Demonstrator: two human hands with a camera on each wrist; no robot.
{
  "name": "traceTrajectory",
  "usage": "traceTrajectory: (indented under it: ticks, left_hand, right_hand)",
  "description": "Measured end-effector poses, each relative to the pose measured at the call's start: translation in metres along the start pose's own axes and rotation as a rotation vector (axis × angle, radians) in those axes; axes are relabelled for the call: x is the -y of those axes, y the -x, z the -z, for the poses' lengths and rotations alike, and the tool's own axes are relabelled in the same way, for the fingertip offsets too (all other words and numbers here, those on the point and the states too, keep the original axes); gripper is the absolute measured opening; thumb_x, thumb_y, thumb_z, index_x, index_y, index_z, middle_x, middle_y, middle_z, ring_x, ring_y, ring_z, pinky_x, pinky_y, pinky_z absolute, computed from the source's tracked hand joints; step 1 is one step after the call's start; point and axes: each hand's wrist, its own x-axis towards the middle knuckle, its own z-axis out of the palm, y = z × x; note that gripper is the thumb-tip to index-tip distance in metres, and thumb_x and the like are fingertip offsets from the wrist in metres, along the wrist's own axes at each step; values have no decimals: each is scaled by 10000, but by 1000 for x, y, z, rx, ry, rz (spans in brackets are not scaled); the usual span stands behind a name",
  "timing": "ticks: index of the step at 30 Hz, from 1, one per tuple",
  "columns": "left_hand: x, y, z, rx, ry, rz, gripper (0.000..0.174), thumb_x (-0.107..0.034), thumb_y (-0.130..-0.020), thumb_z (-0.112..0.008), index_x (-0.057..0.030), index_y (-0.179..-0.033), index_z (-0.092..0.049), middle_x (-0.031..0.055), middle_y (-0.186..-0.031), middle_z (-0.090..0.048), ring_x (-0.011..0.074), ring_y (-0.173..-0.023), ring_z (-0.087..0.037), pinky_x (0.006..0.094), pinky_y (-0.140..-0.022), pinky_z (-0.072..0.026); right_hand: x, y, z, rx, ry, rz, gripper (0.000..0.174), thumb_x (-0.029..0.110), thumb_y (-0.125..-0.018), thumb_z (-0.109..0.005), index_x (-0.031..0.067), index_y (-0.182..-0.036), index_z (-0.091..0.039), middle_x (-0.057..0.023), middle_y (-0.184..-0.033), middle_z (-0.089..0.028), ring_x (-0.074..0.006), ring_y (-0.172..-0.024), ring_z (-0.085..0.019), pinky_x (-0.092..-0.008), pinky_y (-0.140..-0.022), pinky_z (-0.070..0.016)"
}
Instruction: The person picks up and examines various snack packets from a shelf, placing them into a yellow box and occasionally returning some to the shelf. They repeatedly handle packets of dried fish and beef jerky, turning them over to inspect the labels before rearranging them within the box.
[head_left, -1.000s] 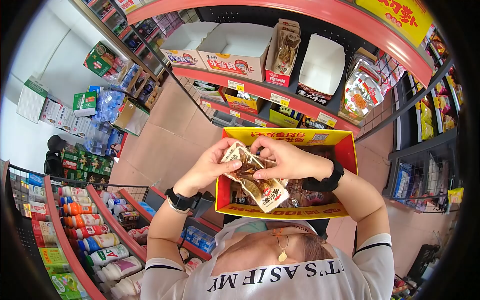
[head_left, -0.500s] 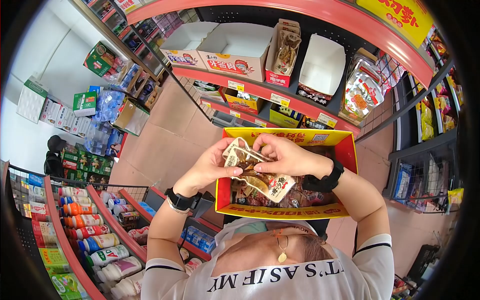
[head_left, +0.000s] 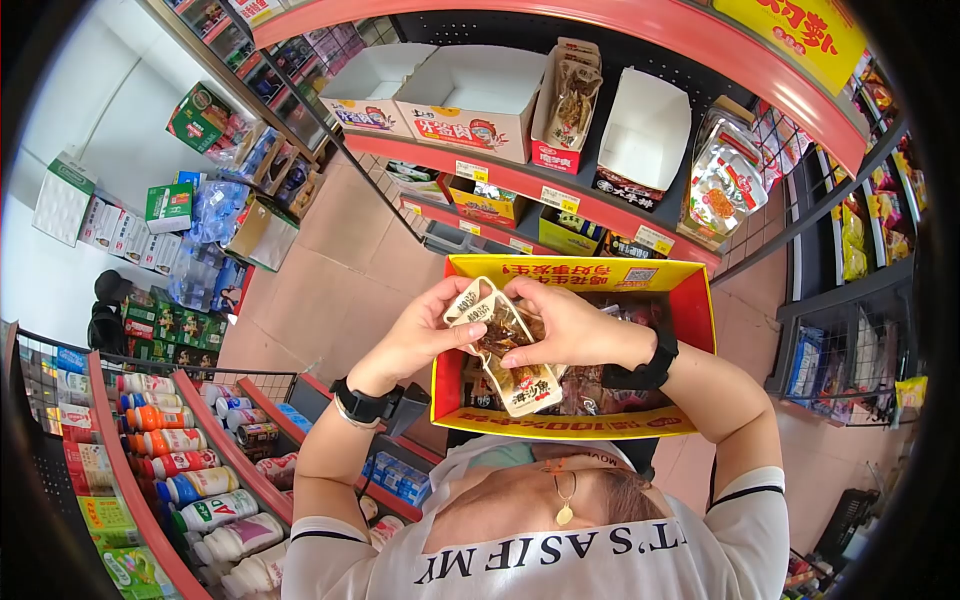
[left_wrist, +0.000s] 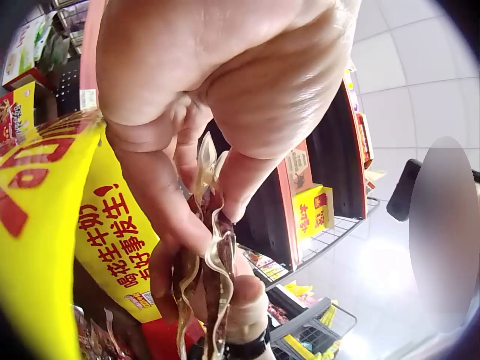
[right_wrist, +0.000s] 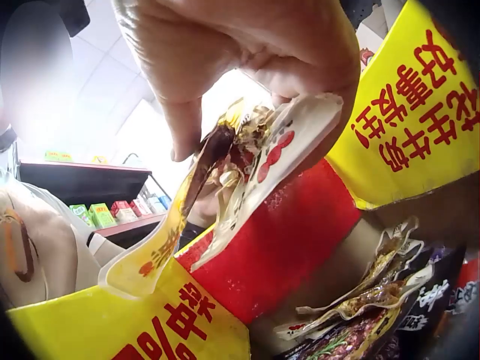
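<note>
Over a yellow carton (head_left: 588, 268) with red inner ends, two clear-windowed snack packets (head_left: 520, 375) overlap in a slight fan, brown food showing through. My left hand (head_left: 432, 320) pinches their upper ends, thumb on the front one. The right hand (head_left: 575, 320) holds their other side, its thumb across the front packet. Seen edge-on in the left wrist view, the packets (left_wrist: 217, 277) stand face to face with wavy rims. The right wrist view shows the packets (right_wrist: 247, 184) spread apart at the lower end under the fingers. More packets (right_wrist: 360, 300) lie inside the carton.
Ahead, a red-edged shelf (head_left: 500, 172) bears white display boxes (head_left: 465, 95), one box of similar packets (head_left: 572, 95) and other bagged snacks (head_left: 725, 185). At left stands a rack of bottles (head_left: 165, 440). Stacked cartons (head_left: 170, 205) line the wall.
The front packet has turned, its printed lower end swinging right and then back left. Both packets' top ends now show side by side. The carton has stayed in place.
</note>
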Motion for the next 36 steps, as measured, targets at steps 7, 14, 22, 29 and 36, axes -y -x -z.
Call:
traceTrajectory:
  ticks: [7, 14, 22, 29, 36]
  left_hand:
    - [-3, -1, -4, 33, 77, -46, 539, 0, -776, -675, -42, -1244, -411, 38, -1148, -530, 133, -1067, -522, 284, -880, -465]
    - [0, -3, -1, 57, 19, -53, 602, 52, -734, -692, -59, -1251, -403, 31, -1160, -523, 127, -1093, -504, 297, -929, -431]
    - [-5, 1, -1, 27, -7, 12, 449, -108, -838, -644, -56, -1228, -428, 21, -1105, -546, 109, -981, -552, 251, -765, -508]
    - [-3, 1, 0, 25, -3, 13, 362, -183, -905, -561, -48, -1224, -452, 29, -1095, -548, 94, -926, -573, 224, -704, -527]
    - [-7, 1, -3, 30, -42, 32, 384, -167, -892, -582, -42, -1228, -445, 32, -1080, -548, 100, -922, -569, 230, -711, -528]
  right_hand:
    - [-9, -3, 1, -85, -42, 68, 547, 177, -699, -776, -11, -1094, -447, -148, -918, -626, -177, -846, -622, -303, -729, -483]
    - [-9, -3, 0, -62, -58, 38, 467, 174, -766, -728, -11, -1086, -442, -128, -877, -618, -138, -794, -595, -284, -669, -469]
    - [-18, -6, -2, -83, -41, 172, 408, 254, -815, -678, 1, -1055, -468, -120, -829, -613, -166, -738, -595, -298, -656, -469]
    - [-1, -2, 0, -76, 44, 123, 416, 287, -832, -656, -10, -1073, -490, -143, -911, -636, -197, -787, -624, -309, -700, -488]
    - [-1, -1, 0, -23, -25, 46, 423, 231, -835, -655, -10, -1128, -468, -119, -967, -616, -159, -852, -594, -294, -738, -484]
